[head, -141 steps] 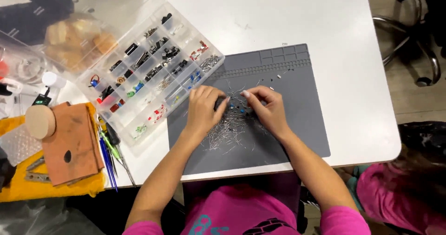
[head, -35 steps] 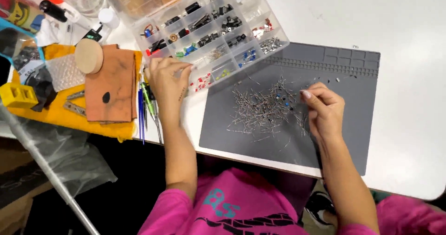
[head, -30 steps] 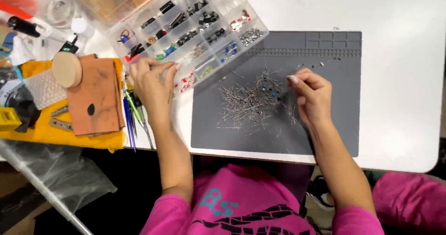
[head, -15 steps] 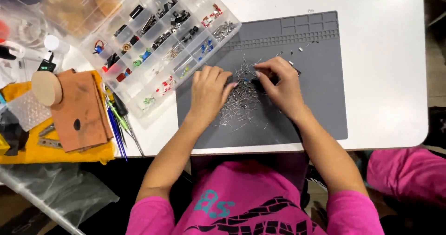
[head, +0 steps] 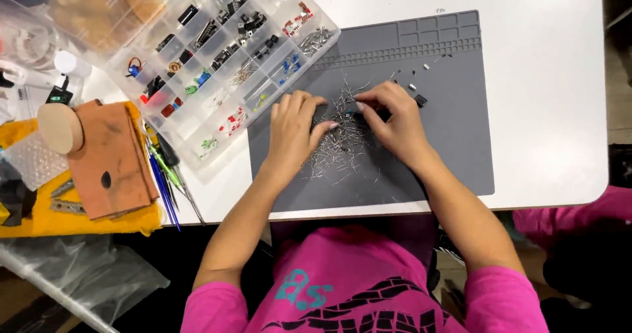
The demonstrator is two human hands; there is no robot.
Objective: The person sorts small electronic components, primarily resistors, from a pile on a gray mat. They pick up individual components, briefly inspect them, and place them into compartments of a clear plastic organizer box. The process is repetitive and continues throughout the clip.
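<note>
Looks like the sorting stage: both hands are down in the pile of thin wire-legged parts (head: 339,145) in the middle of the grey mat (head: 454,142), which lies toward the table's (head: 546,56) near edge. Left hand (head: 293,132) rests flat on the pile with fingers loosely spread, gripping nothing I can make out. Right hand (head: 395,125) has its fingertips pinched together over the pile's far side, seemingly on a small part, too tiny to tell. The clear compartment box (head: 224,63) sits just off the mat's far-left corner, so I'd guess a picked piece needs carrying to the right cell.
</note>
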